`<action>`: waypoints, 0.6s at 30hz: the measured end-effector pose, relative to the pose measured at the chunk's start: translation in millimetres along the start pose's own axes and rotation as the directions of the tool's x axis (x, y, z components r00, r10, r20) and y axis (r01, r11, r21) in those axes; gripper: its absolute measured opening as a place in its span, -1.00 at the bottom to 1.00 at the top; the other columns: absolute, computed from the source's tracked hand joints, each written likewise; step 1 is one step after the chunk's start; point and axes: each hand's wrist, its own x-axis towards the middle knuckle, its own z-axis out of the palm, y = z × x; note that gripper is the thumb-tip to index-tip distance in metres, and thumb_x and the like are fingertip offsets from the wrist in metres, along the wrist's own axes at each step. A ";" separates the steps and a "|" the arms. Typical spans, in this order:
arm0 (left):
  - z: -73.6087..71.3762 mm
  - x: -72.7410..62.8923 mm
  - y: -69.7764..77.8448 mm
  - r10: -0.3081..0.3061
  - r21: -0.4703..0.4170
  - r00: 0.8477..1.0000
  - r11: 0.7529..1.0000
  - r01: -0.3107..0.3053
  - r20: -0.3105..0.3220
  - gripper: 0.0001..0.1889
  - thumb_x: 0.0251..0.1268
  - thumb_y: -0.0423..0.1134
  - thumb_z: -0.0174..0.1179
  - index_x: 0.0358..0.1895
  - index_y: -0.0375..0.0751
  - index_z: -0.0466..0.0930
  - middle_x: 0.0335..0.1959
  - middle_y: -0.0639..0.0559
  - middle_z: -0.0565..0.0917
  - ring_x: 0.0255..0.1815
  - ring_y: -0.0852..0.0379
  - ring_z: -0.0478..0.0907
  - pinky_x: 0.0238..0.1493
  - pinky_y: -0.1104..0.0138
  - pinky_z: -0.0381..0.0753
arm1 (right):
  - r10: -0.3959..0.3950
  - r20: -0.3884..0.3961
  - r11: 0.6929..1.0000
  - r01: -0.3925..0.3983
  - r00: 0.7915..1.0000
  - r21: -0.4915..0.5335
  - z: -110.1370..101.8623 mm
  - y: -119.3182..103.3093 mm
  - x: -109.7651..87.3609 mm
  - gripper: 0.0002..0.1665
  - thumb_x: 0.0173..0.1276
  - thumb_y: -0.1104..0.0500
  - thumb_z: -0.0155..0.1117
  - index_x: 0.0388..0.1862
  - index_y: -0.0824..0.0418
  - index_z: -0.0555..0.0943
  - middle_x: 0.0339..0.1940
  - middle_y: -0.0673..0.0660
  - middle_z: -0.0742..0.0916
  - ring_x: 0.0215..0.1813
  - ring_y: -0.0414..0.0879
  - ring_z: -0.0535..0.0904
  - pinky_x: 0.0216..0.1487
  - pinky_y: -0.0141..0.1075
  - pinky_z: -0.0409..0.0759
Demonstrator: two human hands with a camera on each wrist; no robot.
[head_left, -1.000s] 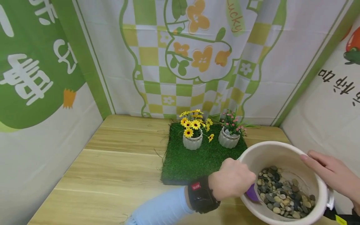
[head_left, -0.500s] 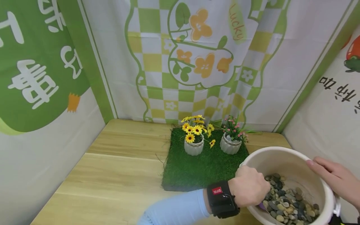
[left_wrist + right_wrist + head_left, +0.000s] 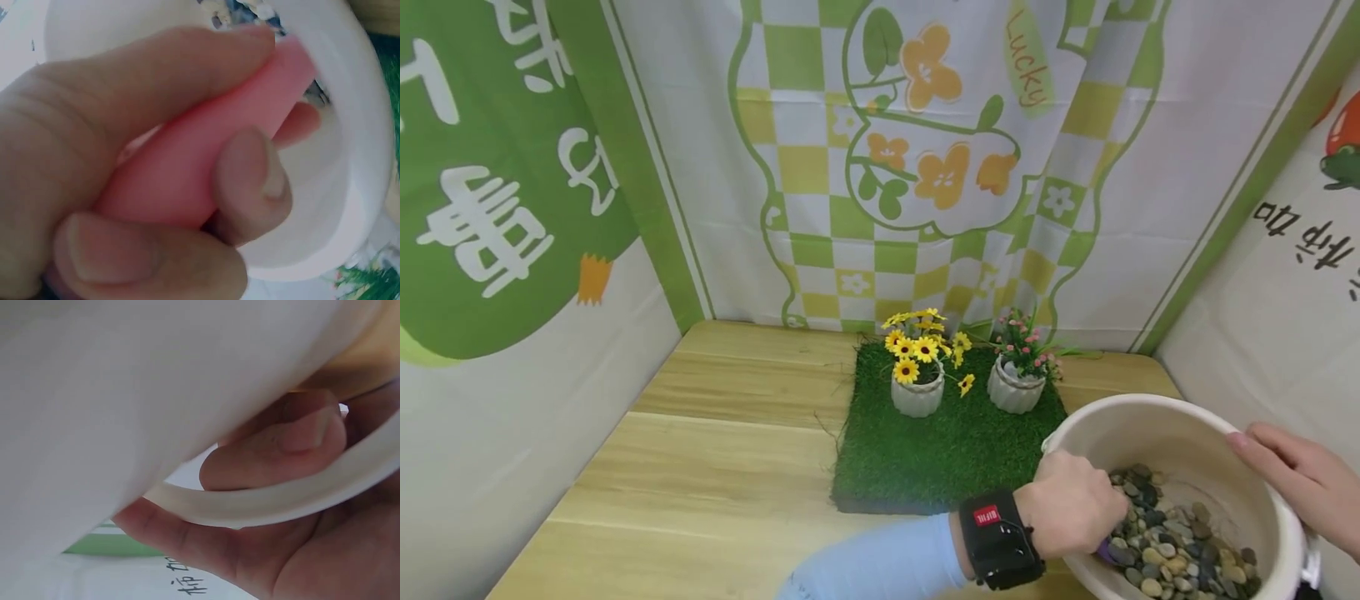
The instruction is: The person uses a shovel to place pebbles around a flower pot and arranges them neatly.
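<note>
My left hand (image 3: pixel 1071 504), above a light blue sleeve, reaches over the near-left rim of a white bucket (image 3: pixel 1138 429). It grips the pink handle of a small shovel (image 3: pixel 187 169), seen closely in the left wrist view. Just a bit of its purple blade (image 3: pixel 1106 550) shows beneath the hand, against the pebbles; the rest is hidden. Grey, tan and dark pebbles (image 3: pixel 1180 554) cover the bucket's bottom. On the bucket's right side, my right hand (image 3: pixel 1303 475) holds it, thumb at the rim. In the right wrist view its fingers curl round the white bucket handle (image 3: pixel 250 509).
A square of artificial grass (image 3: pixel 910 467) lies on the wooden table (image 3: pixel 700 475), left of the bucket. Two white pots stand on it, one with yellow flowers (image 3: pixel 923 350), one with pink flowers (image 3: pixel 1026 342). Printed cloth (image 3: pixel 835 183) hangs behind and at both sides.
My left hand has moved right and farther into the bucket with the shovel, whose blade is now mostly out of sight. The right hand keeps its hold. The head view has shifted slightly.
</note>
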 end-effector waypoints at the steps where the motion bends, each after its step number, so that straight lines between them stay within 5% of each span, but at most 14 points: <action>1: 1.6 -0.6 -1.2 0.018 0.001 1.000 1.000 -0.018 -0.012 -0.81 0.44 0.00 0.09 -0.41 0.39 0.52 -0.57 0.39 0.51 -0.59 0.38 0.40 -0.60 0.42 0.44 | 0.002 -0.001 1.000 -0.002 1.000 0.007 0.8 0.9 0.0 -0.55 0.63 -0.05 -0.19 -0.38 0.21 0.40 -0.68 0.07 0.53 -0.78 -0.13 0.47 -0.78 -0.26 0.44; 4: 6.1 -2.1 -4.2 0.042 0.010 0.998 0.999 -0.042 -0.051 -0.81 0.44 -0.02 0.10 -0.41 0.37 0.54 -0.55 0.39 0.52 -0.60 0.38 0.40 -0.64 0.42 0.42 | -0.001 -0.007 1.000 0.001 1.000 0.029 1.8 4.1 0.6 -0.55 0.64 -0.04 -0.20 -0.38 0.23 0.40 -0.68 0.08 0.54 -0.79 -0.11 0.50 -0.78 -0.26 0.45; 14: 18.8 5.3 2.4 -0.011 0.007 0.995 1.000 0.012 -0.095 -0.88 0.35 0.03 0.21 -0.39 0.40 0.59 -0.50 0.44 0.61 -0.58 0.40 0.45 -0.65 0.40 0.46 | -0.065 -0.120 0.983 0.084 0.991 0.165 1.1 15.3 -0.9 -0.66 0.60 0.12 -0.09 -0.45 0.10 0.41 -0.73 -0.08 0.58 -0.81 -0.17 0.52 -0.81 -0.32 0.43; 18: 22.2 10.9 7.9 -0.030 -0.008 0.996 1.000 0.029 -0.080 -0.81 0.36 0.03 0.20 -0.47 0.38 0.53 -0.54 0.44 0.57 -0.58 0.42 0.46 -0.63 0.42 0.47 | -0.037 -0.079 0.994 0.045 0.996 0.104 0.5 13.7 0.6 -0.61 0.63 0.05 -0.16 -0.40 0.18 0.41 -0.71 0.01 0.58 -0.81 -0.15 0.52 -0.79 -0.30 0.44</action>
